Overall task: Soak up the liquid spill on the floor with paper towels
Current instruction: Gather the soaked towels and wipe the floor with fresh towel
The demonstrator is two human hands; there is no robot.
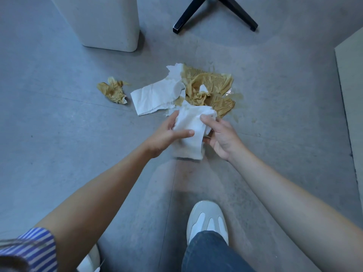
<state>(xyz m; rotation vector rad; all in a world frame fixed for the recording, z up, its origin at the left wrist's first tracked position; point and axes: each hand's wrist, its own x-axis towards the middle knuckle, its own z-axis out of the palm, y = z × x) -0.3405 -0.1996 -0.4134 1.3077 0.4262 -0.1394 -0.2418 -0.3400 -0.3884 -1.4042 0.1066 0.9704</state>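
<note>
A clean white paper towel hangs between both hands above the grey floor. My left hand pinches its left side with thumb across the front. My right hand grips its right edge. Just beyond lies a heap of brown-soaked paper towels over the liquid spill, whose wet sheen shows at the heap's right edge. A mostly dry white towel lies spread at the heap's left. A crumpled soaked wad sits apart, further left.
A white bin stands at the back left. Black chair legs reach in at the top. A pale board or mat edge runs along the right. My white shoe and jeans are near the bottom.
</note>
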